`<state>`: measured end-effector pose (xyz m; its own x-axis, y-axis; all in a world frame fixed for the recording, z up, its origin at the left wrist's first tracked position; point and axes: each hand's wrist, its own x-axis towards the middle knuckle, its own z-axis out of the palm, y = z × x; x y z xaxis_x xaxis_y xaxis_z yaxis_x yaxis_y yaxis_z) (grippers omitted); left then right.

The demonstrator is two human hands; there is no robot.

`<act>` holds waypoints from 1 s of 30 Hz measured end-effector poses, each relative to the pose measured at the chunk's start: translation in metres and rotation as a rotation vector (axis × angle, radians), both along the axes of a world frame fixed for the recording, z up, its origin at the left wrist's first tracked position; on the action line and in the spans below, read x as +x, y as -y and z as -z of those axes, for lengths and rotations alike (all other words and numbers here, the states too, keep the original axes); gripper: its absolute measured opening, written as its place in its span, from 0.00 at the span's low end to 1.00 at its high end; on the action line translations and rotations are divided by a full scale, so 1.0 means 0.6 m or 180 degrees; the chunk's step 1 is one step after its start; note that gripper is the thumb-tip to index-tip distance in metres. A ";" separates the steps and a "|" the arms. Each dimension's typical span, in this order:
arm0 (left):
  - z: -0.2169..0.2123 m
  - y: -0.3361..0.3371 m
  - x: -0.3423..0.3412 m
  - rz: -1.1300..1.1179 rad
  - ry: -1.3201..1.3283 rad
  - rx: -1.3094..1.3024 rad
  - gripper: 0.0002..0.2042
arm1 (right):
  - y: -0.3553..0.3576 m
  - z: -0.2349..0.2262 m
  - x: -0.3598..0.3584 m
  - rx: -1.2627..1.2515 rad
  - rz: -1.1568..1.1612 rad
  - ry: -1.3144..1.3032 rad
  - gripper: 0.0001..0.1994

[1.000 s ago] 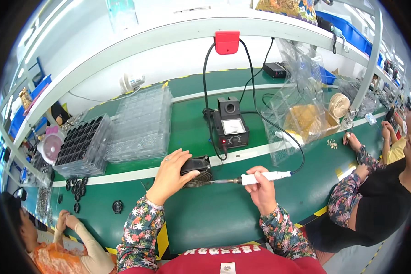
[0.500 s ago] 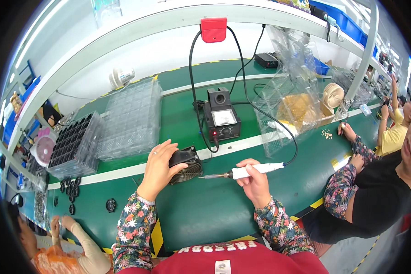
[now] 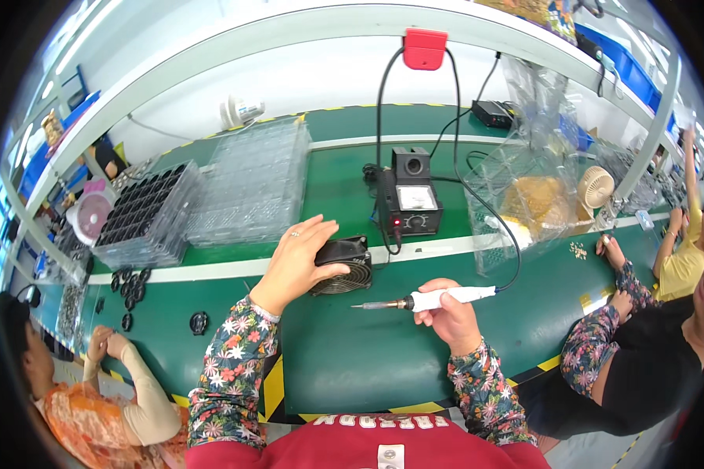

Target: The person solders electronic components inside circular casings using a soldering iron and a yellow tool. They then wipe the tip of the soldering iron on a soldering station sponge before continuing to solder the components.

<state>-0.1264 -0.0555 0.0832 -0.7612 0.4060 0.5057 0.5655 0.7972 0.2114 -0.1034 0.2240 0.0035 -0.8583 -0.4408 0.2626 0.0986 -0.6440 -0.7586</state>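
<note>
My left hand (image 3: 299, 262) is open beside a black cooling fan (image 3: 353, 273) with a round wire guard. Its fingers stretch out behind the fan's left end, and the thumb reaches over the front; whether they touch it I cannot tell. In my right hand (image 3: 452, 319) is a soldering iron (image 3: 465, 295) with a white-wrapped handle. The iron points left, its tip a little in front of the fan and apart from it. From the handle a black cable runs up to a red holder (image 3: 425, 50) on the shelf beam. Behind the fan stands a black soldering station (image 3: 411, 205), its red light on.
Stacked clear plastic trays (image 3: 250, 184) and a black-celled tray (image 3: 145, 205) stand at the back left. Several black round parts (image 3: 133, 288) lie at left, one (image 3: 199, 323) closer. A clear bag (image 3: 524, 195) lies back right. Co-workers sit at both sides.
The view has swung left, so the scene sits farther right. The iron's tip has drawn away from the fan toward me. My left hand has loosened around the fan.
</note>
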 end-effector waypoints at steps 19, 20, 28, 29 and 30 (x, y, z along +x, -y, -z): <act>0.095 0.165 0.250 -0.1705 -0.0246 0.0631 0.12 | 0.061 -0.033 0.025 0.0204 0.0956 0.0232 0.09; 0.098 0.152 0.238 -0.1509 -0.0069 0.0394 0.15 | 0.064 -0.036 0.025 0.0192 0.1024 0.0309 0.08; 0.100 0.133 0.173 -0.0753 0.0323 -0.0980 0.11 | 0.072 -0.012 0.037 0.0453 0.1728 -0.0207 0.05; 0.098 0.124 0.169 -0.0682 0.0270 -0.0956 0.11 | 0.074 -0.016 0.038 0.0450 0.1740 -0.0234 0.04; 0.095 0.118 0.173 -0.0566 0.0112 -0.0858 0.10 | 0.073 -0.013 0.038 0.0590 0.1722 -0.0261 0.04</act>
